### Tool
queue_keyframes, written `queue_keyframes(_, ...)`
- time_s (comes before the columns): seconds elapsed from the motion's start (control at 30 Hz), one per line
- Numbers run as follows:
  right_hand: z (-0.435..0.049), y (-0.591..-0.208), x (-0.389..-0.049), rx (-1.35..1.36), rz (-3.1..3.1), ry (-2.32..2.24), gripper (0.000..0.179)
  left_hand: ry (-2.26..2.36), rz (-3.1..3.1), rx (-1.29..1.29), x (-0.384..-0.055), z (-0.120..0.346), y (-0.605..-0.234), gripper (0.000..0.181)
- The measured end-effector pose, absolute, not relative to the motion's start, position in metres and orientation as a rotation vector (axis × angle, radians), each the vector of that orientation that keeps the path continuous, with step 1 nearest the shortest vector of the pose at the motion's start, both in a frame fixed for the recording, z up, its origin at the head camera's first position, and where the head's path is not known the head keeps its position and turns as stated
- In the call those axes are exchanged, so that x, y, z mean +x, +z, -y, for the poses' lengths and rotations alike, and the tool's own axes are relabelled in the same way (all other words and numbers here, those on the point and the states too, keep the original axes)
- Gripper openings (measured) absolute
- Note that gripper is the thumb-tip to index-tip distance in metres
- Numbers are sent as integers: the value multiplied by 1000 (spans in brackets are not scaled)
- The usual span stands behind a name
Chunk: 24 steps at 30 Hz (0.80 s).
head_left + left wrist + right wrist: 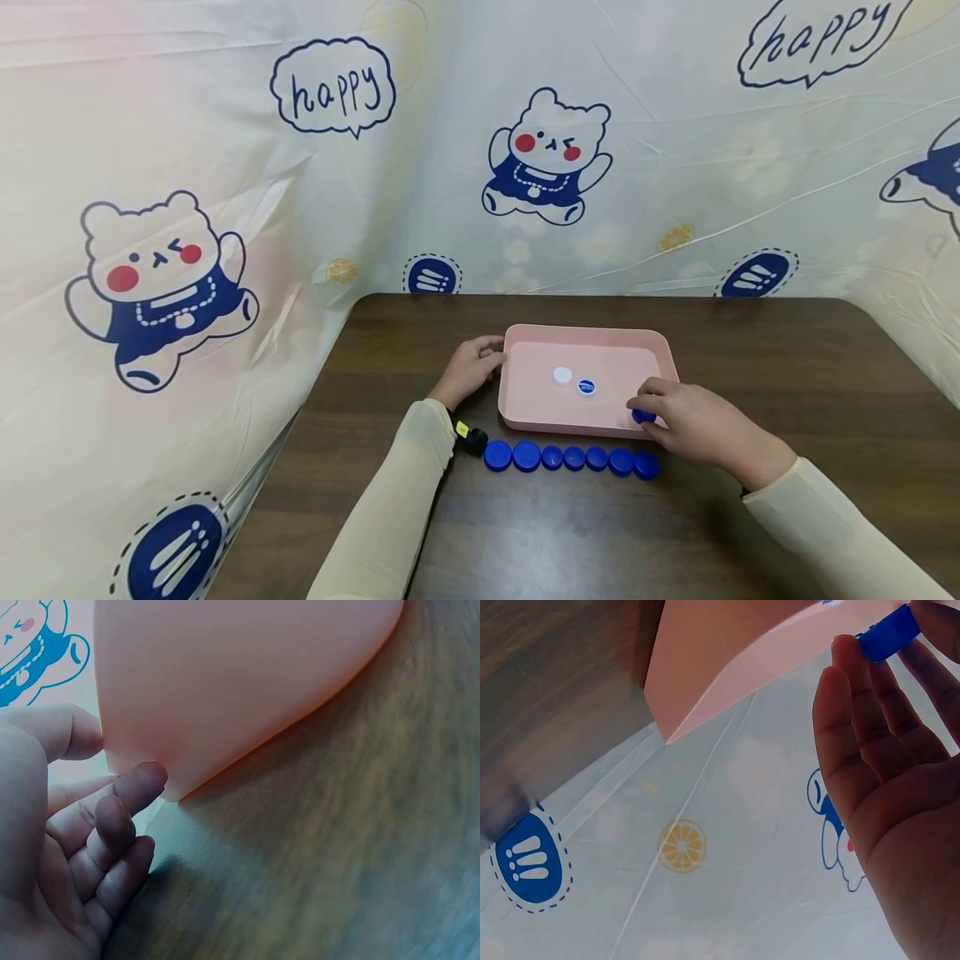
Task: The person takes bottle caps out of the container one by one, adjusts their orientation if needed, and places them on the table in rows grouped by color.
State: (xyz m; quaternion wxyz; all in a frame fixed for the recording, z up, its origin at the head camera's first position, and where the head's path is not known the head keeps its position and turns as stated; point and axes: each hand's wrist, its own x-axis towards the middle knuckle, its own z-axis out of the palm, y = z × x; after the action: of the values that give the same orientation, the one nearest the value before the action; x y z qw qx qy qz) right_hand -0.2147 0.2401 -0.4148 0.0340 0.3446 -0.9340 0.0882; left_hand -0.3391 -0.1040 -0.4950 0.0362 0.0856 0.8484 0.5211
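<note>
My left hand (470,368) is at the left end of a pink tray (517,400); in the left wrist view its thumb and fingertips grip the tray's edge. My right hand (697,421) pinches a blue bottle cap (891,634) between thumb and fingers, over the tray's front right corner. Inside the tray lie a white round piece (562,377) and a small white disc with a blue printed face (587,387), side by side near the middle. A row of several blue bottle caps (574,457), some larger than others, runs along the tray's front side.
The brown wooden table (570,533) carries everything. A printed cloth (450,167) with bears and "happy" bubbles hangs behind and at the sides. A black wrist device (472,439) with a yellow mark sits on the left wrist, close to the leftmost cap.
</note>
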Motion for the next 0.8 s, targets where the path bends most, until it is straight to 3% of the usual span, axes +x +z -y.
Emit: queue_keyframes(0.8,-252,-420,-200,1109,2786,300,27,1606,-2609,266,-336,103,-493,38)
